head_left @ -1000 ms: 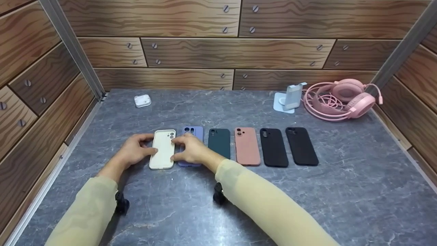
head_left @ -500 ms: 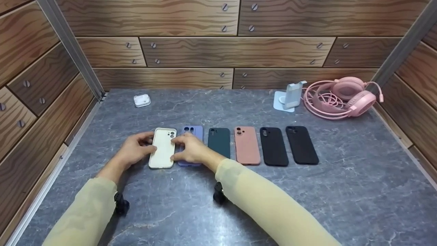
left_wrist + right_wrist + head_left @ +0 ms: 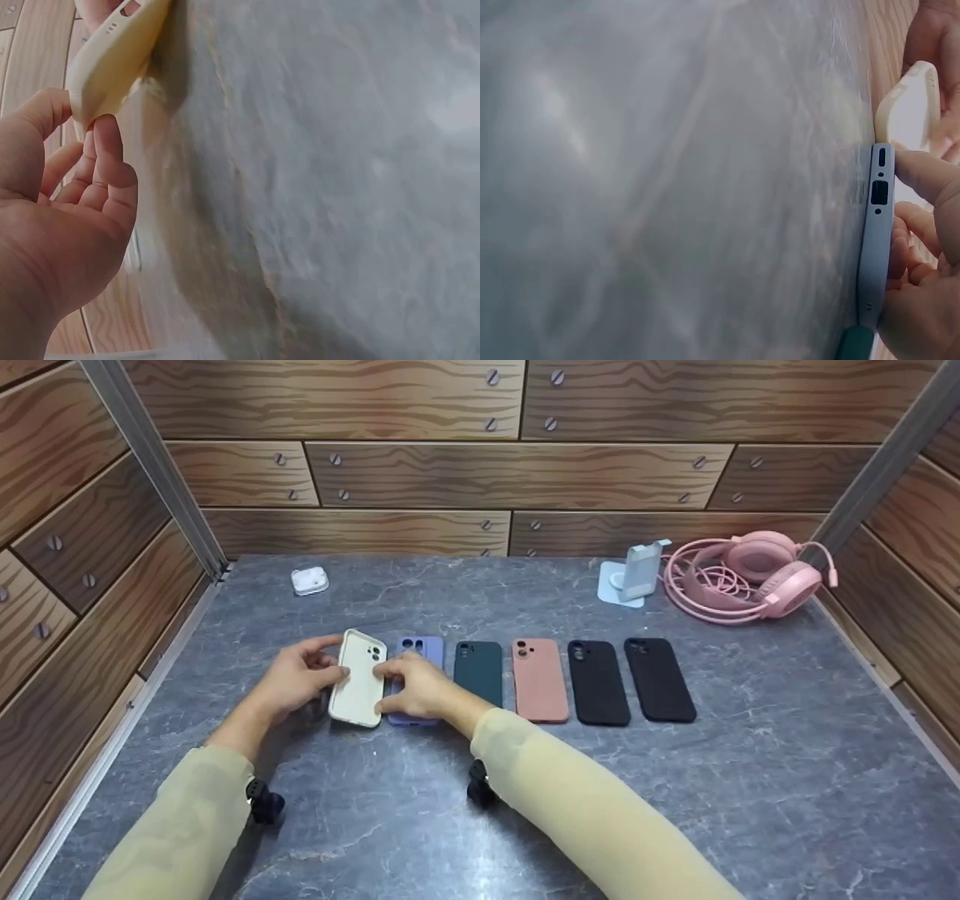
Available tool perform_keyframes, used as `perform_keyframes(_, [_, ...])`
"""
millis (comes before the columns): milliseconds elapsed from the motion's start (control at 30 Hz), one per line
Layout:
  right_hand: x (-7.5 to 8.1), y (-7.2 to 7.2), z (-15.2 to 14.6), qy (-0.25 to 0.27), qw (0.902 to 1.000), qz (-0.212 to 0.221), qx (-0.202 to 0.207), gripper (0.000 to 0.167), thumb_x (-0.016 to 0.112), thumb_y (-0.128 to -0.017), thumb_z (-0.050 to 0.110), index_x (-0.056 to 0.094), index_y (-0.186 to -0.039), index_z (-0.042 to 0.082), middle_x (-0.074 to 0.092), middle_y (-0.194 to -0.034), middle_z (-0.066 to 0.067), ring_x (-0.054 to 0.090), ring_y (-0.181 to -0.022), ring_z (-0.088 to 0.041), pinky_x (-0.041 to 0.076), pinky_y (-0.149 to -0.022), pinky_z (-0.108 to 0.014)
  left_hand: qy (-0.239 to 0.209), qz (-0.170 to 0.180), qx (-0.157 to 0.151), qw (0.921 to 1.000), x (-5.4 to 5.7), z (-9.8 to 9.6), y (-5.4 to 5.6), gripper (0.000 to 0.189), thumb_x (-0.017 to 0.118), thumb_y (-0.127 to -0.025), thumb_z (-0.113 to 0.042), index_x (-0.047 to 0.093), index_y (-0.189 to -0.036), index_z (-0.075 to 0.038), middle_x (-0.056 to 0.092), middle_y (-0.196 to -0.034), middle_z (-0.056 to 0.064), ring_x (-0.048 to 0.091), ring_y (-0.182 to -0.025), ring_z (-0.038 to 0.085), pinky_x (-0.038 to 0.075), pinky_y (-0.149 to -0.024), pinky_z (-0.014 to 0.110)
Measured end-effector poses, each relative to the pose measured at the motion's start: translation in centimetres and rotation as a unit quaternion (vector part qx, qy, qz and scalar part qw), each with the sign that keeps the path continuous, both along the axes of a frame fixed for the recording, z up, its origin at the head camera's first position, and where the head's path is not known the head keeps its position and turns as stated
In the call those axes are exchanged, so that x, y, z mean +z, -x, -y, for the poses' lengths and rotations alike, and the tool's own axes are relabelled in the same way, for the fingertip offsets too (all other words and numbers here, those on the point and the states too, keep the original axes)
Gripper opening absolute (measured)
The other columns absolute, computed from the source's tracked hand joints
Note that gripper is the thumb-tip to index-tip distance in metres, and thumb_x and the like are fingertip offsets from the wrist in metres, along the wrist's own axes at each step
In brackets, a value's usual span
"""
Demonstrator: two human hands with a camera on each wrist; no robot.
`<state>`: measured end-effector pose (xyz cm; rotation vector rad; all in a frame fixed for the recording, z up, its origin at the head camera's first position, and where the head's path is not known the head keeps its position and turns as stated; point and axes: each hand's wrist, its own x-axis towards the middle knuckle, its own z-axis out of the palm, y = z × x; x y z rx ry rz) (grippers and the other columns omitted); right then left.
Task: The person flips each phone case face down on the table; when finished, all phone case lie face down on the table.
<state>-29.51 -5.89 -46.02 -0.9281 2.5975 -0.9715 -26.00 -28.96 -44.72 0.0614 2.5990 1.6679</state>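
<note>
A cream phone case (image 3: 359,684) stands tilted, its hollow inner side facing up and its left side raised off the table. My left hand (image 3: 294,678) pinches that raised edge between thumb and fingers; the left wrist view shows the pinch at the case's corner (image 3: 112,71). My right hand (image 3: 420,688) lies over a lavender phone case (image 3: 429,649), thumb and index finger spread along the cream case's right edge and touching it. The lavender case's port end (image 3: 877,225) shows beside the right hand in the right wrist view, where the other fingers are partly hidden.
Right of the lavender case lie a dark green case (image 3: 478,671), a pink case (image 3: 540,681) and two black cases (image 3: 598,682). At the back are a small white earphone box (image 3: 310,580), a pale blue phone stand (image 3: 641,571) and a pink headset (image 3: 750,577). Wood-patterned walls surround the table.
The left hand has lifted the cream case's left side, so the case went from lying flat to tilted. The right hand has stayed nearly in place.
</note>
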Motion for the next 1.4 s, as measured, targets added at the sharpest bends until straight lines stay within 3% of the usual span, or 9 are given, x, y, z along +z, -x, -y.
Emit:
perform_keyframes(467, [-0.1, -0.1, -0.1, 0.020, 0.9996, 0.014, -0.013, 0.063, 0.092, -0.084, 0.019, 0.069, -0.141, 0.007, 0.065, -0.129, -0.012, 0.060, -0.115, -0.023, 0.048, -0.102, -0.031, -0.020, 0.014, -0.014, 0.9996, 0.9, -0.7, -0.3, 0.065, 0.075, -0.099, -0.010, 0.048, -0.158, -0.001, 0.067, -0.111, 0.012, 0.062, -0.086, 0.014, 0.053, -0.065, 0.027])
perform_keyframes(600, [0.1, 0.1, -0.4, 0.059, 0.9975, 0.035, -0.017, 0.060, 0.090, -0.084, 0.011, 0.068, -0.140, 0.003, 0.069, -0.120, -0.012, 0.061, -0.108, -0.020, 0.049, -0.095, -0.026, -0.035, 0.021, -0.023, 0.9989, 1.2, -0.9, -0.7, 0.067, 0.075, -0.099, -0.011, 0.047, -0.159, -0.003, 0.066, -0.121, 0.019, 0.063, -0.089, 0.017, 0.054, -0.067, 0.027])
perform_keyframes(700, [0.4, 0.3, -0.6, 0.110, 0.9903, 0.082, -0.020, 0.056, 0.084, -0.088, 0.004, 0.066, -0.141, -0.001, 0.072, -0.116, -0.013, 0.063, -0.102, -0.018, 0.051, -0.085, -0.024, -0.052, 0.026, -0.033, 0.9978, 1.3, -1.0, -0.8, 0.067, 0.075, -0.099, -0.010, 0.046, -0.159, -0.003, 0.065, -0.129, 0.024, 0.065, -0.094, 0.018, 0.056, -0.072, 0.028])
perform_keyframes(800, [0.8, 0.3, -0.7, 0.158, 0.9765, 0.144, -0.028, 0.053, 0.078, -0.094, 0.003, 0.062, -0.144, -0.003, 0.075, -0.118, -0.015, 0.068, -0.104, -0.018, 0.054, -0.082, -0.025, -0.061, 0.028, -0.048, 0.9966, 1.3, -1.1, -1.0, 0.069, 0.074, -0.098, -0.009, 0.045, -0.160, -0.002, 0.062, -0.136, 0.027, 0.066, -0.099, 0.019, 0.057, -0.077, 0.031])
perform_keyframes(867, [1.2, 0.3, -0.7, 0.194, 0.9606, 0.196, -0.033, 0.054, 0.073, -0.098, 0.004, 0.057, -0.148, -0.004, 0.075, -0.123, -0.017, 0.071, -0.110, -0.022, 0.057, -0.086, -0.029, -0.062, 0.025, -0.057, 0.9961, 1.3, -1.1, -1.1, 0.070, 0.075, -0.097, -0.008, 0.045, -0.160, -0.001, 0.061, -0.139, 0.028, 0.066, -0.102, 0.020, 0.057, -0.078, 0.032])
perform_keyframes(967, [1.6, 0.4, -0.7, 0.251, 0.9269, 0.275, -0.046, 0.055, 0.069, -0.101, 0.005, 0.052, -0.153, -0.005, 0.073, -0.127, -0.020, 0.071, -0.116, -0.030, 0.058, -0.095, -0.037, -0.060, 0.020, -0.069, 0.9957, 1.2, -1.2, -1.1, 0.071, 0.076, -0.096, -0.007, 0.044, -0.159, 0.000, 0.060, -0.141, 0.028, 0.065, -0.105, 0.021, 0.057, -0.079, 0.034])
perform_keyframes(1100, [1.8, 0.6, -0.7, 0.303, 0.8832, 0.351, -0.072, 0.052, 0.067, -0.104, 0.006, 0.053, -0.154, 0.000, 0.075, -0.122, -0.020, 0.073, -0.113, -0.034, 0.060, -0.094, -0.041, -0.068, 0.023, -0.079, 0.9944, 1.1, -1.3, -1.3, 0.072, 0.077, -0.095, -0.007, 0.045, -0.159, -0.001, 0.058, -0.145, 0.026, 0.066, -0.108, 0.024, 0.057, -0.081, 0.035])
perform_keyframes(1200, [1.9, 0.7, -1.0, 0.312, 0.8691, 0.375, -0.082, 0.052, 0.067, -0.105, 0.010, 0.054, -0.155, 0.006, 0.076, -0.119, -0.017, 0.075, -0.110, -0.032, 0.061, -0.090, -0.038, -0.077, 0.032, -0.088, 0.9926, 1.1, -1.6, -1.3, 0.074, 0.078, -0.094, -0.008, 0.044, -0.160, -0.001, 0.055, -0.148, 0.025, 0.068, -0.111, 0.025, 0.058, -0.083, 0.036])
perform_keyframes(1400, [2.1, 0.8, -1.7, 0.327, 0.8554, 0.394, -0.080, 0.056, 0.066, -0.106, 0.014, 0.048, -0.159, 0.009, 0.075, -0.123, -0.016, 0.076, -0.106, -0.031, 0.062, -0.083, -0.035, -0.097, 0.041, -0.120, 0.9873, 0.8, -2.1, -1.3, 0.077, 0.078, -0.095, -0.007, 0.040, -0.161, 0.001, 0.049, -0.152, 0.025, 0.069, -0.111, 0.022, 0.056, -0.080, 0.032])
